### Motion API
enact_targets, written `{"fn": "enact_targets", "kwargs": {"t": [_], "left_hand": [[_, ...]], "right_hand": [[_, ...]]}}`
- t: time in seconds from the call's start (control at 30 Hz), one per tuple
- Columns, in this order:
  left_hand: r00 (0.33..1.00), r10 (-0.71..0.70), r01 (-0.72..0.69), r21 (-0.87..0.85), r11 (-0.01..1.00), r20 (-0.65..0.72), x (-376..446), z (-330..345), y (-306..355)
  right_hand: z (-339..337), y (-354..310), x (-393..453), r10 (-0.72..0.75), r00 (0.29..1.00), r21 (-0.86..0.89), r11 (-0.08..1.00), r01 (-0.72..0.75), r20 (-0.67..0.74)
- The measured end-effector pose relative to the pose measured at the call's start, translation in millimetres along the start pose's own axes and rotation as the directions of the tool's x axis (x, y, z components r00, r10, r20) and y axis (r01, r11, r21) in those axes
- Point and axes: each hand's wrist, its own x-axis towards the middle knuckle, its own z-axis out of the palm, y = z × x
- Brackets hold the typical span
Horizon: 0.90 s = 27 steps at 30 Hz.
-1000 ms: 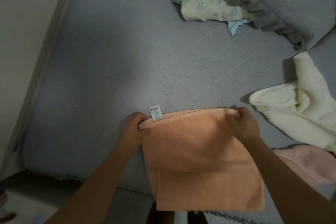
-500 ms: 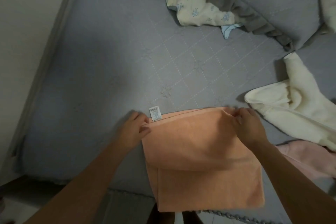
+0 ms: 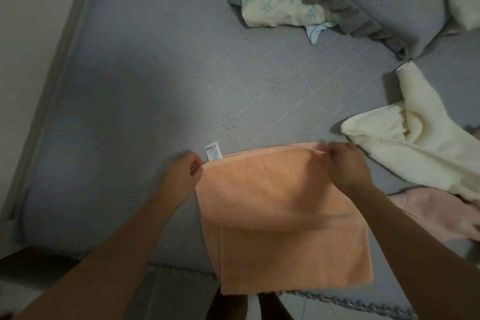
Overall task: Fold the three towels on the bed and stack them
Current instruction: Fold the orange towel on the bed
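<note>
Head view, looking down: orange towel (image 3: 280, 215), soft napped terry, folded to a rough rectangle at the near edge of the bed (image 3: 155, 91), lower end hanging past that edge. Long axis running from near edge toward the bed's middle; folded upper layer ending in a straight hem partway down. Small white label (image 3: 213, 151) sticking out at the far left corner. Left hand (image 3: 181, 176) pinching the far left corner, blurred by motion. Right hand (image 3: 346, 166) pinching the far right corner, fingertips curled over the fold. Cream towel (image 3: 415, 145), plush and crumpled, near the right edge, just beside the right hand. Pink towel (image 3: 436, 218) below it, partly covered by the cream one and the right forearm. Grey quilted bedspread with stitched diamond lines. Floral cloth (image 3: 272, 8) and ruffled grey fabric (image 3: 350, 13) bunched at the far side, cut off at the top.
</note>
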Motion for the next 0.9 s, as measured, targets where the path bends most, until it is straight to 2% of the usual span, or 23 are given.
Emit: {"fn": "enact_targets", "kwargs": {"t": [0.1,0.23,0.33,0.4,0.43,0.57,0.67,0.8,0.9], "left_hand": [[0.999,0.045,-0.044,0.089,0.995,-0.003,2.1,10.3,-4.5],[0.992,0.087,-0.087,0.007,0.996,-0.09,-1.3,14.3,-2.1],[0.998,0.052,-0.05,-0.061,0.997,0.029,-5.9,9.0,1.6],[0.991,0.032,-0.024,-0.063,0.998,0.127,-9.1,2.2,3.7],[0.991,0.037,-0.031,-0.049,0.998,0.128,-11.0,-1.1,5.0],[0.999,0.027,-0.029,-0.048,0.998,-0.043,-25.2,-20.0,15.1],[0.994,0.079,-0.081,-0.015,0.997,-0.077,-44.1,-41.4,35.8],[0.97,0.202,-0.189,0.099,0.977,-0.138,-73.7,-90.1,80.9],[0.935,0.252,-0.197,0.226,0.954,-0.249,-95.4,-139.2,120.0]], "right_hand": [[7.4,-7.5,11.2,-0.06,0.998,0.009,0.998,0.06,-0.004],[12.6,-9.4,20.5,-0.161,0.986,-0.046,0.986,0.163,0.038],[8.1,-2.9,16.3,-0.178,0.978,-0.102,0.977,0.189,0.109],[0.8,1.0,8.8,-0.199,0.974,-0.106,0.972,0.21,0.108],[-3.8,2.3,4.5,-0.213,0.972,-0.107,0.969,0.224,0.101],[-38.1,3.8,-12.9,-0.174,0.982,-0.073,0.981,0.179,0.076],[-86.2,3.6,-32.1,-0.172,0.984,-0.036,0.984,0.174,0.055],[-171.2,-2.0,-61.0,-0.259,0.963,-0.011,0.966,0.259,-0.073],[-235.4,-13.3,-78.2,-0.316,0.918,-0.011,0.946,0.323,-0.24]]}}
